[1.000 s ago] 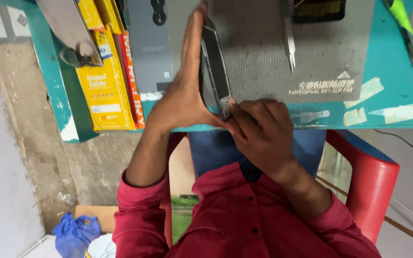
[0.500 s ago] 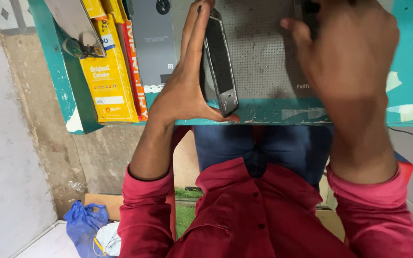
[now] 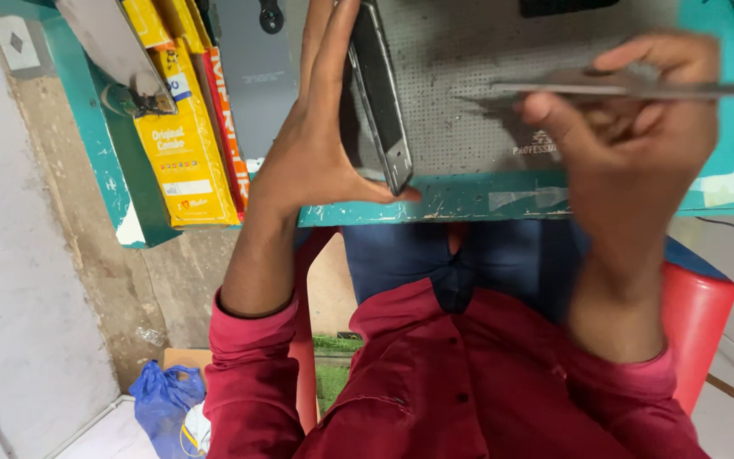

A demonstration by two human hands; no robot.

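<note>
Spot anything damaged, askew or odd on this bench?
The teal table edge is chipped and scuffed, with paint flaking and tape patches near the front. The phone stands on its side edge on the grey mat, propped by the left hand, not lying flat. The right hand holds tweezers, blurred. Nothing spilled.

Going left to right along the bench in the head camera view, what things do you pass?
Yellow box → red box → left hand → phone held on edge → grey perforated mat → right hand gripping metal tweezers.
</note>
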